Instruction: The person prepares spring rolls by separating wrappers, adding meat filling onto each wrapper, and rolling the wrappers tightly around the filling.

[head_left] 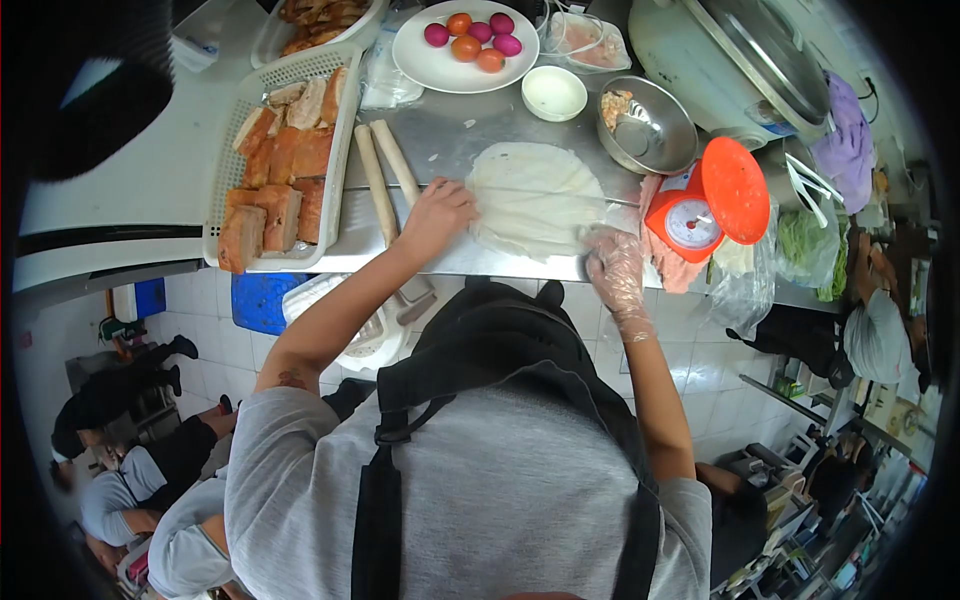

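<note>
The pale sheet [535, 195] lies on the desk [448, 140], left hand [443, 213] at its nine o'clock, right hand [613, 268] at four; whether either grip pinches, I can't tell. Uneven tugging could tear it.

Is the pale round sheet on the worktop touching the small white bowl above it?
Apart. The head view shows a strip of bare metal worktop between the pale round sheet and the small white bowl.

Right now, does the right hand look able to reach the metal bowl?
Probably yes: between the right hand, at the pale sheet, and the metal bowl lies open counter; the red scale stands further right.
</note>
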Demonstrator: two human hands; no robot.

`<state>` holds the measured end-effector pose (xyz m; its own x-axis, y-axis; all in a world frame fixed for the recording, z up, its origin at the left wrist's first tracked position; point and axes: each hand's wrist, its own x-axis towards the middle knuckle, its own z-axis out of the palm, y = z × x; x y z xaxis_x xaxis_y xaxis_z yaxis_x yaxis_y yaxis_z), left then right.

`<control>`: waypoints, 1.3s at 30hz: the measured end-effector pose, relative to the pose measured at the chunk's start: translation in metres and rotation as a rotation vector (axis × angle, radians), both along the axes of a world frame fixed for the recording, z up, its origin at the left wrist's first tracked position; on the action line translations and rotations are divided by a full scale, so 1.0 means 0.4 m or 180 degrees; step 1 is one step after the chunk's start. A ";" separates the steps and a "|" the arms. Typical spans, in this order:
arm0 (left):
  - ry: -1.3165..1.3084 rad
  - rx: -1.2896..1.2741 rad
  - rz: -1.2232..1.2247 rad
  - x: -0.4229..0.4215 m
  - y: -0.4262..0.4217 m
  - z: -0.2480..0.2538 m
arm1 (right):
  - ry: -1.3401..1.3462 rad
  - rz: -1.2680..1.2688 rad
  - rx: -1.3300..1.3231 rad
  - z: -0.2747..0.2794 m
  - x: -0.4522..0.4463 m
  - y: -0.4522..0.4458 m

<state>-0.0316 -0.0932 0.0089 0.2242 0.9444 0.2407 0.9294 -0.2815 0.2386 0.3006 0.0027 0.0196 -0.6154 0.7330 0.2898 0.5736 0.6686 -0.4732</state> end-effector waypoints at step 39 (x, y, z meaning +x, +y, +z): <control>-0.2220 -0.1217 -0.1595 0.629 0.011 0.774 | 0.2117 -0.1541 -0.0112 -0.040 0.482 0.240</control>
